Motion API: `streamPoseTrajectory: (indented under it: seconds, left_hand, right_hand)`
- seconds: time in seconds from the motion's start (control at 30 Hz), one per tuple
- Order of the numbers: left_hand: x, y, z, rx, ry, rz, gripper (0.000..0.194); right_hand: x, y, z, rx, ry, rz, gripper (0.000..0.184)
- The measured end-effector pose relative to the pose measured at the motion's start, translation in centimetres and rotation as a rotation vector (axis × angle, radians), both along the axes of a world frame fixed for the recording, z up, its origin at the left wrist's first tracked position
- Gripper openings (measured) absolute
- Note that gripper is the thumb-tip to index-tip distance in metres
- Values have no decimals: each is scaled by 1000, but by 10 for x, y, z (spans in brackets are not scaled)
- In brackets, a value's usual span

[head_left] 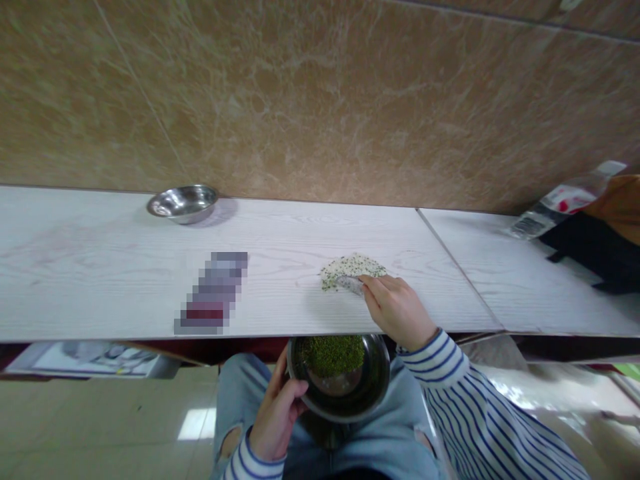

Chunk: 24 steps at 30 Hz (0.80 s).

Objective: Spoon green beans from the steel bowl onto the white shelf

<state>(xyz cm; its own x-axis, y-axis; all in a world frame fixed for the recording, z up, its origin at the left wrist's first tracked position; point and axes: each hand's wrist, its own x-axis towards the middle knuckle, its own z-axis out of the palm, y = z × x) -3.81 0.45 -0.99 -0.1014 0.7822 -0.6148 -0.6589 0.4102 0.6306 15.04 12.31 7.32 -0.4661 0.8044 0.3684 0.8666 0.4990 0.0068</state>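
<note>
On the white tabletop lies a flat pile of white grains, likely rice, mixed with green beans (353, 264). My right hand (397, 308) pinches what looks like a small metal spoon (349, 285), its speckled grey bowl at the near side of the pile; the handle is hidden in my fingers. Below the table edge, over my lap, my left hand (283, 410) grips the left rim of a steel bowl (376, 393), thumb over the rim. The bowl is tilted, with small green beans (333, 355) gathered at its far side and bare metal showing nearer me.
A second steel bowl (184, 204) stands at the back left by the tiled wall (310, 100). A pixelated dark object (214, 293) lies left of the pile. At the far right are a clear plastic bottle (563, 203) and a black item (595, 250). An open drawer (95, 359) juts out lower left.
</note>
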Motion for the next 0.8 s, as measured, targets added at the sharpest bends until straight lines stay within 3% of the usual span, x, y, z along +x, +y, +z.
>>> streamPoseTrajectory:
  seconds: [0.2, 0.8]
  left_hand:
    - [2, -1, 2, 7, -22, -16, 78]
    - [1, -4, 1, 16, -31, -31, 74]
  right_hand:
    - [0, 2, 7, 109, -56, -21, 23]
    - [1, -21, 2, 76, -123, 44, 21]
